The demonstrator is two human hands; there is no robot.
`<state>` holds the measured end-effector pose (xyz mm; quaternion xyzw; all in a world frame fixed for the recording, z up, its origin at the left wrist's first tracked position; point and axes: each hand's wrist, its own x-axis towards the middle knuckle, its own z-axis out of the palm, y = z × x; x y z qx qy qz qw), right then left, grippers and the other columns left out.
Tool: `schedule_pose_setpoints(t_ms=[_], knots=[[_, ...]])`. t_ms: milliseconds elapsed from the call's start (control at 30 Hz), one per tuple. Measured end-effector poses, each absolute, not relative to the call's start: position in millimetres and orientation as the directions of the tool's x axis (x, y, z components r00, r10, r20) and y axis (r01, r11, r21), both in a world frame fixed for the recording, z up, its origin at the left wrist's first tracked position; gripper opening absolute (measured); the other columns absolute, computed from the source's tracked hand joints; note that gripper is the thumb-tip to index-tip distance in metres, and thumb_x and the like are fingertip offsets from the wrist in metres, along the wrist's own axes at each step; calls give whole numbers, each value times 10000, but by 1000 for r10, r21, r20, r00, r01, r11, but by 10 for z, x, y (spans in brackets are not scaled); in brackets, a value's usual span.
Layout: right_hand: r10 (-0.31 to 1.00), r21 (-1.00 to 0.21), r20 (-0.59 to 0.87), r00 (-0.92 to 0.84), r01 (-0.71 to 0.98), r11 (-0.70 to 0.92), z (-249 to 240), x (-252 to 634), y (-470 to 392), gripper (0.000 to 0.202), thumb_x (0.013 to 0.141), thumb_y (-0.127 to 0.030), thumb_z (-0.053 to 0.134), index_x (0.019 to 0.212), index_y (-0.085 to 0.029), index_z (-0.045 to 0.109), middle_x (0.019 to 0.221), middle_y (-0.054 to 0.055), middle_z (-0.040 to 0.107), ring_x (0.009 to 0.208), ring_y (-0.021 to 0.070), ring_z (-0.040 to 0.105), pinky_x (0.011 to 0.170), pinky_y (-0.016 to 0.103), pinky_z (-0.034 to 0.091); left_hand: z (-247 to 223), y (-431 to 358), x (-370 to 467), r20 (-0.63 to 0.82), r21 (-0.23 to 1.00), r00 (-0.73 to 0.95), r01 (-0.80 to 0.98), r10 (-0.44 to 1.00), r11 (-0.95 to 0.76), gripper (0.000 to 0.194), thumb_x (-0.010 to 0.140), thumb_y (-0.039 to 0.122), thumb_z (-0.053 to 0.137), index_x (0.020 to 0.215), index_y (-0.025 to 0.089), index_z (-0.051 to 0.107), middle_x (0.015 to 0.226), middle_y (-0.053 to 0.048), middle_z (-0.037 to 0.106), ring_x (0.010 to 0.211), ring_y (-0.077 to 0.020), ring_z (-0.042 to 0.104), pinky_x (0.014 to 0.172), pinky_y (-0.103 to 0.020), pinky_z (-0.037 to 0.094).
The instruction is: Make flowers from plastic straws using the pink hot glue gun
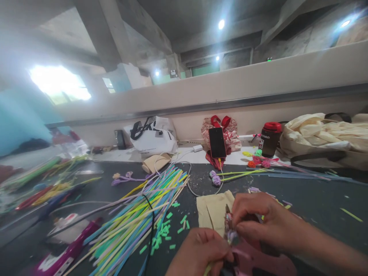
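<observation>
At the bottom of the head view, my left hand (202, 251) is closed in a pinch on a pipe cleaner (207, 269), whose yellow-green end shows below the fingers. Facing it, my right hand (260, 216) has its thumb and fingers pinched together; what lies between them is blurred. A small purple and pale bundle (231, 235) sits between both hands, mostly hidden by the fingers. Under the right hand lies a pink tool (261, 260), which looks like a glue gun. Beneath and behind the hands is a beige folded cloth or paper (211, 209).
Many coloured pipe cleaners (138, 218) spread left of centre, beside scattered green cut pieces (163, 230). A magenta glue gun (67, 251) lies bottom left. Behind stand a phone (217, 142) on a cable, a white bag (153, 138), a dark bottle (270, 140) and purple pipe-cleaner flowers (215, 178).
</observation>
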<state>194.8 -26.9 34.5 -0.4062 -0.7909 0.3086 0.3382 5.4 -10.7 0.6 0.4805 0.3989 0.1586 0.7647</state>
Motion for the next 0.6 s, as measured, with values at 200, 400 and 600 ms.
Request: schedule_pose_setpoints(t_ms=[200, 400, 600], knots=[[840, -687, 222, -495, 532, 495, 311, 1966, -303, 147, 700, -33, 573, 695, -147, 666, 706, 5, 654, 677, 112, 593, 637, 202, 424, 54, -144, 73, -478, 848, 626, 147, 616, 509, 243, 574, 375, 601, 509, 141, 596, 265, 71, 408, 242, -44, 258, 327, -225, 91], [842, -642, 190, -504, 586, 495, 344, 1967, -316, 165, 692, -29, 564, 700, -161, 661, 712, -9, 662, 672, 103, 595, 642, 194, 414, 20, -198, 70, -453, 869, 561, 105, 692, 484, 207, 578, 330, 566, 514, 136, 603, 266, 91, 361, 248, -26, 206, 348, -220, 64], [846, -586, 199, -495, 632, 507, 282, 1960, -312, 134, 705, -53, 564, 702, -167, 634, 709, -14, 647, 667, 103, 582, 608, 191, 390, 29, -164, 96, -479, 845, 589, 109, 651, 523, 216, 534, 351, 570, 481, 144, 598, 244, 85, 362, 232, -30, 208, 326, -223, 59]])
